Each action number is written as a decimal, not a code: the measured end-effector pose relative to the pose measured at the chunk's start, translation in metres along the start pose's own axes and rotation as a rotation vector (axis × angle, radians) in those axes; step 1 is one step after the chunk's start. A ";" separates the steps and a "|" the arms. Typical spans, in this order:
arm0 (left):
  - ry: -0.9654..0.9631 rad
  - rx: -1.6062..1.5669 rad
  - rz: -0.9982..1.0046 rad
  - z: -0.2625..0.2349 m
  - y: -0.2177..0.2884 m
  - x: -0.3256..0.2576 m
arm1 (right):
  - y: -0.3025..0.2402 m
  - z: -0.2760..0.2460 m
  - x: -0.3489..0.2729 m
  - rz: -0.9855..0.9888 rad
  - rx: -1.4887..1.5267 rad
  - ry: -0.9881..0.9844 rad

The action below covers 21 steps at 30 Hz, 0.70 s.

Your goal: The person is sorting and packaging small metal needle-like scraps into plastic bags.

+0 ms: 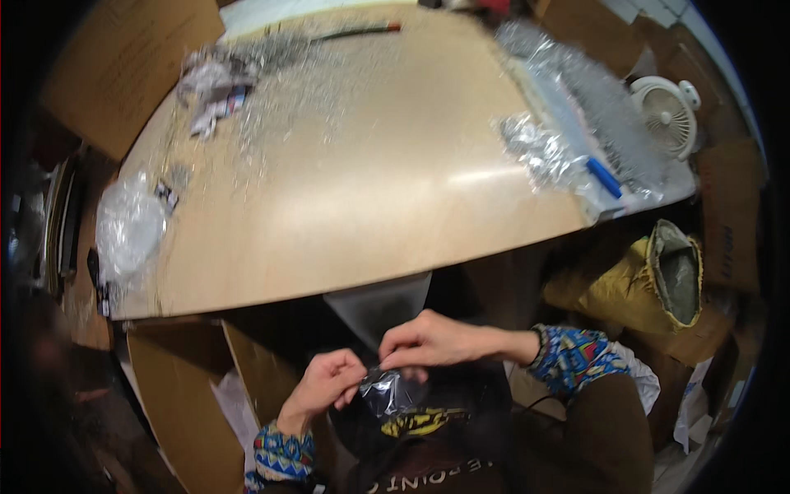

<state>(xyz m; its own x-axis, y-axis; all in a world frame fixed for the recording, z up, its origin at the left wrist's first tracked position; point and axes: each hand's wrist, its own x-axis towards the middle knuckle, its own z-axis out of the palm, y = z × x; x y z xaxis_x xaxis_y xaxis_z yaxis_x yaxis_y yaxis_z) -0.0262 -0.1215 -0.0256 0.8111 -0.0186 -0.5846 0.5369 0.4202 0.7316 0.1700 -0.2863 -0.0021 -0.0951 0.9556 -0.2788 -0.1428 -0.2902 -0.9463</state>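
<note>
Both hands meet just below the table's front edge, over my lap. My left hand pinches the left side of a small clear plastic bag with something dark inside. My right hand grips the same bag's top edge from above, fingers closed on it. The bag hangs in front of my dark shirt. A second clear bag sticks out from under the table edge just above my hands.
A light wooden table fills the middle. On it lie crumpled clear bags at the left, back left and right, and a blue pen. An open cardboard box stands lower left; a white fan and yellow sack at right.
</note>
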 end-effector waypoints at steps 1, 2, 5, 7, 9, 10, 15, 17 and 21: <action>-0.011 0.106 -0.017 0.001 -0.001 0.000 | 0.005 -0.002 -0.005 0.031 0.029 -0.022; -0.014 0.202 0.013 0.003 -0.004 0.001 | 0.012 -0.004 -0.010 0.057 -0.043 -0.036; 0.041 0.753 0.367 0.008 -0.020 0.017 | 0.048 -0.013 -0.019 0.163 -0.202 -0.083; 0.135 1.075 0.522 0.008 -0.037 0.024 | 0.069 -0.013 -0.022 0.184 -0.179 0.019; 0.156 0.998 0.513 0.009 -0.046 0.027 | 0.077 -0.012 -0.022 0.255 -0.020 0.103; 0.172 0.926 0.520 0.008 -0.048 0.029 | 0.075 -0.010 -0.022 0.240 0.032 0.107; 0.111 0.749 0.359 0.005 -0.038 0.027 | 0.076 -0.013 -0.024 0.223 -0.027 -0.057; 0.061 1.001 0.507 0.001 -0.041 0.030 | 0.083 -0.014 -0.026 0.246 -0.202 -0.122; 0.144 1.144 0.607 0.000 -0.054 0.037 | 0.098 -0.016 -0.025 -0.102 -0.667 0.045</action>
<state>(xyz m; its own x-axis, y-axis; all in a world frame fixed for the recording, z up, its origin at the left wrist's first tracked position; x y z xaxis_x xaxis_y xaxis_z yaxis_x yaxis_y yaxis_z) -0.0254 -0.1445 -0.0868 0.9990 0.0268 -0.0369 0.0453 -0.6801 0.7317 0.1740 -0.3380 -0.0909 -0.0704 0.9820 -0.1754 0.4913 -0.1188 -0.8628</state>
